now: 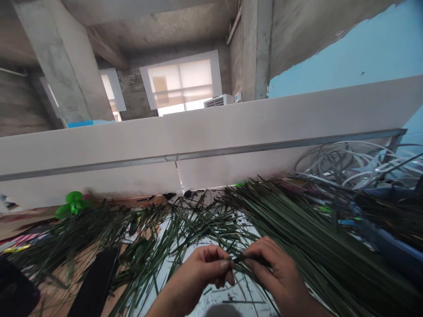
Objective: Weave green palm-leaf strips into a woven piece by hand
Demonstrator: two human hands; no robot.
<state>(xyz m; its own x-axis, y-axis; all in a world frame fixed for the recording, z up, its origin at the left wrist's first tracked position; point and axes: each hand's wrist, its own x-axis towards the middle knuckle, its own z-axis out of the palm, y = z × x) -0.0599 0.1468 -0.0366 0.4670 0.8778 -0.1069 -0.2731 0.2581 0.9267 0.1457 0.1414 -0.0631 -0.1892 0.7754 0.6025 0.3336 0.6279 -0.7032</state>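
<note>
My left hand [206,270] and my right hand [274,268] are close together low in the middle of the head view. Each pinches with thumb and forefinger. A dark green leaf strip [238,258] runs between the fingertips, gripped from both sides; parts of it are hidden by the fingers. Cut green leaf pieces [194,220] lie scattered on the white work surface [198,304] beneath and beyond my hands. On the right, near my right hand, rests a thick bundle of long green leaves [297,224].
At left stand a bright green plastic object [73,205] and a dark flat object [95,284]. Loops of pale strapping [350,165] pile up at far right, above a blue container [386,242]. A low white partition [231,127] closes off the back.
</note>
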